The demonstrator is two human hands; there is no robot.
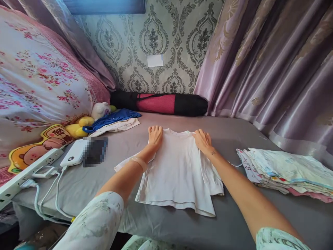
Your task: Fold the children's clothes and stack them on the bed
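Observation:
A small white long-sleeved shirt (177, 170) lies spread on the grey bed sheet, neckline away from me and hem towards me. My left hand (155, 136) grips its left shoulder, the fingers curled over the cloth. At the opposite shoulder, my right hand (203, 139) is closed on the fabric, with the thumb side by the collar. One sleeve sticks out to the left, partly behind my left forearm. The other sleeve runs down along the shirt's right side, its cuff beside the hem.
Folded cloths (291, 170) are stacked at right. On the left lie a blue garment (111, 118), plush toys (78, 127), a white power bank (74, 152), a blurred-out dark device (95, 151) and a power strip (33, 172) with cables. A black-and-pink rolled bag (156, 103) lies along the wall.

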